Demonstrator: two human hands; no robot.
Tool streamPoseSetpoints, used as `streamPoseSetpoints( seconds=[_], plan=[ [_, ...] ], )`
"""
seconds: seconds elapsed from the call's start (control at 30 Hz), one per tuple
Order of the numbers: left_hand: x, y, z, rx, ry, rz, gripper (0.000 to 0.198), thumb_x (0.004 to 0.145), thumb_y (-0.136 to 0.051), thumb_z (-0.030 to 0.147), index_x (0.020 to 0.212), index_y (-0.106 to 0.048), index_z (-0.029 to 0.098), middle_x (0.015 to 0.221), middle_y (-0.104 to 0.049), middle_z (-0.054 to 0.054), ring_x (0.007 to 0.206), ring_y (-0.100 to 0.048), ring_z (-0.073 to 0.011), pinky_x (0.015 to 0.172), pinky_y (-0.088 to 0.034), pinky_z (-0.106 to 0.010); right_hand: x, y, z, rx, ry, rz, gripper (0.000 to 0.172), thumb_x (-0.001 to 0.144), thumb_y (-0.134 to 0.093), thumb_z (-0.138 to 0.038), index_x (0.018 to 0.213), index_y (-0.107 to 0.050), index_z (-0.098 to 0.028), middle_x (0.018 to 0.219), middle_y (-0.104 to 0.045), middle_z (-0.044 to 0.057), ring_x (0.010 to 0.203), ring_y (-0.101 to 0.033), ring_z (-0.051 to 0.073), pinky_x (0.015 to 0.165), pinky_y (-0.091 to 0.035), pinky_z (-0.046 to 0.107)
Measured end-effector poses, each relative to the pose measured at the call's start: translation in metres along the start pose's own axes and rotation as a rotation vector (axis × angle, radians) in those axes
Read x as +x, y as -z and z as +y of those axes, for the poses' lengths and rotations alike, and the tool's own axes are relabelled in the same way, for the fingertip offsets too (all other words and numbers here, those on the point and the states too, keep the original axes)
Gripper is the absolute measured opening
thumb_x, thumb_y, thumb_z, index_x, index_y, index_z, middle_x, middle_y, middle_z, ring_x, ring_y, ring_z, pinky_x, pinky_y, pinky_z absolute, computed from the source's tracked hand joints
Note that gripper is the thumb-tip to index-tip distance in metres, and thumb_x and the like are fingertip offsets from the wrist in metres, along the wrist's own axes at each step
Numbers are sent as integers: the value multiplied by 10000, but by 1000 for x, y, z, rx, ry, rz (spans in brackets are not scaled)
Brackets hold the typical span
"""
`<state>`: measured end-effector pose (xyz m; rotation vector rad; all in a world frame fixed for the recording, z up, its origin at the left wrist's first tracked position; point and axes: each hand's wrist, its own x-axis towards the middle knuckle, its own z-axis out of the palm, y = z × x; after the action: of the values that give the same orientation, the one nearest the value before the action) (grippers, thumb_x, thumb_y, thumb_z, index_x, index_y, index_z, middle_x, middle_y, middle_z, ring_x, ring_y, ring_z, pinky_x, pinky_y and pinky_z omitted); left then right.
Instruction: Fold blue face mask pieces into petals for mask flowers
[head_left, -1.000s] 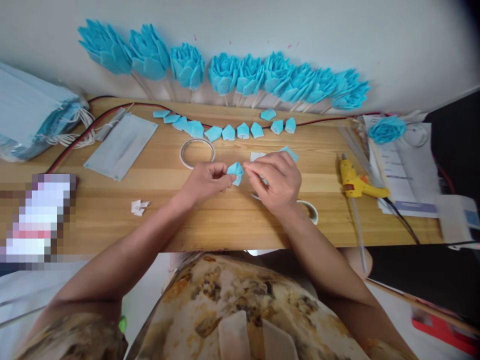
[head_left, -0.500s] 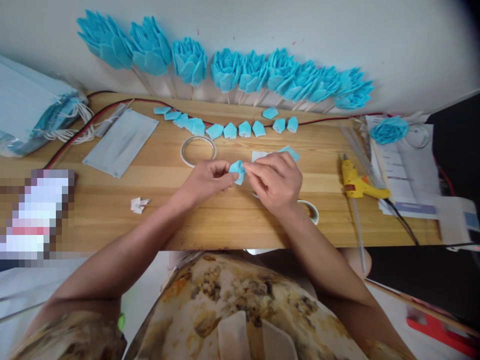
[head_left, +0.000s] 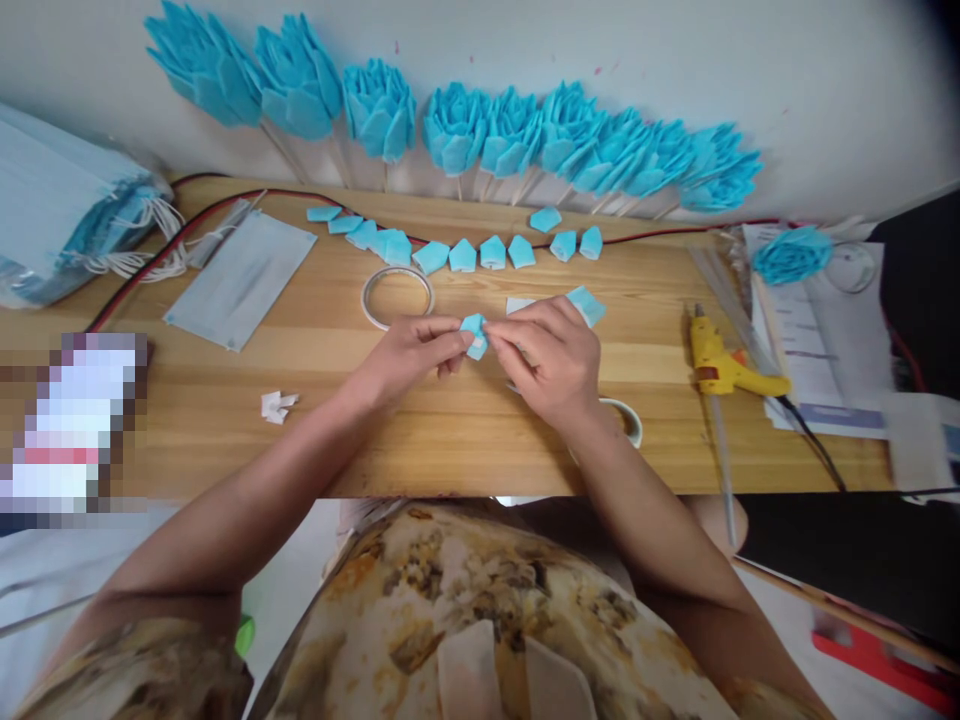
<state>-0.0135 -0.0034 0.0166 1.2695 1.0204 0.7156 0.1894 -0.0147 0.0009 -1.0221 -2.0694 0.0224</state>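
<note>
Between my two hands, above the wooden table, is a small folded blue petal with a pale patch on it. My left hand pinches its left side between thumb and fingers. The fingertips of my right hand close on its right edge. Beyond my left hand lies a roll of tape. Another white tape roll is partly hidden by my right wrist. Behind my right hand lie a white piece and a blue piece of fabric. Farther back runs a row of several folded blue petals.
Several blue flowers on sticks lean against the wall. At right are a yellow glue gun, papers and a blue flower. To the left are a face mask, bagged masks, white scraps and a blurred-out device.
The petal has been turned slightly in my fingers, and its pale patch shows more. Both hands stay in nearly the same place, and the camera view has shifted a little.
</note>
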Motion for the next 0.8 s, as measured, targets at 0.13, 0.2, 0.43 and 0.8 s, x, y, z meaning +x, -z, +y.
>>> streamPoseSetpoints(
  seconds=[0.13, 0.2, 0.43, 0.8],
  plan=[
    [3, 0, -9, -106, -7, 10, 342, 778, -750, 502, 714, -701, 170, 637, -605, -7, 606, -519, -117, 595, -433, -258, 2, 2, 0, 82, -2, -30, 183, 995, -583, -223, 969, -757, -274, 880, -742, 33, 816, -625, 204, 752, -478, 385],
    [3, 0, -12, -133, -4, 10, 346, 763, -767, 509, 732, -718, 168, 644, -613, -12, 614, -526, -122, 598, -436, -263, 3, 4, 0, 104, -10, -49, 193, 996, -573, -234, 968, -760, -275, 878, -735, 36, 813, -620, 205, 747, -478, 384],
    [3, -2, -11, -153, 4, -8, 332, 746, -780, 481, 701, -710, 160, 619, -615, -12, 594, -524, -116, 594, -437, -262, 3, 9, 0, 175, -15, -101, 219, 993, -566, -327, 1027, -775, -272, 910, -720, 55, 832, -620, 220, 788, -494, 415],
    [3, -2, -5, -7, -15, 17, 402, 784, -738, 558, 729, -683, 164, 670, -634, -15, 590, -518, -101, 545, -416, -224, 0, 5, 8, 637, -534, -170, 437, 990, -585, -539, 1345, -647, -293, 962, -702, 21, 848, -655, 177, 784, -571, 340]
  ],
)
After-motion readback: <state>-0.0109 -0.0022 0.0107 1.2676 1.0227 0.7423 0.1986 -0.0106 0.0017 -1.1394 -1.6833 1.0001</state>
